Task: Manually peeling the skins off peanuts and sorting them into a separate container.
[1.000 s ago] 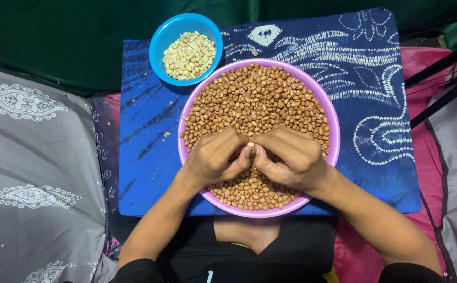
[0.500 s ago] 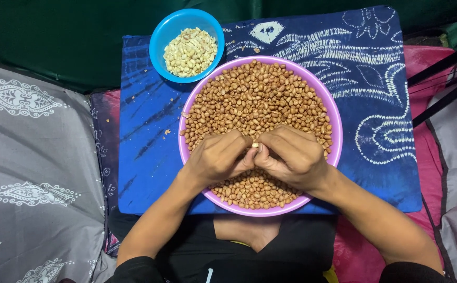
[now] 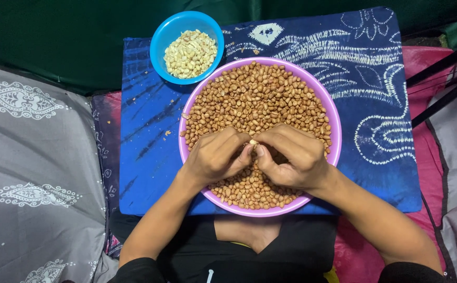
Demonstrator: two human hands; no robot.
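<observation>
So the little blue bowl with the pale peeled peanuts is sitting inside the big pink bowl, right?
Not quite. In the head view the little blue bowl of pale peeled peanuts sits on the blue cloth beside the big pink bowl, at its upper left, not inside it.

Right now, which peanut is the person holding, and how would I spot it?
Find the big pink bowl heaped with brown peanuts on the blue patterned cloth. Over its near half, the left hand and right hand meet fingertip to fingertip. The held peanut is the small pale one pinched between them, lifted above the pile and lighter than the brown-skinned ones below.
</observation>
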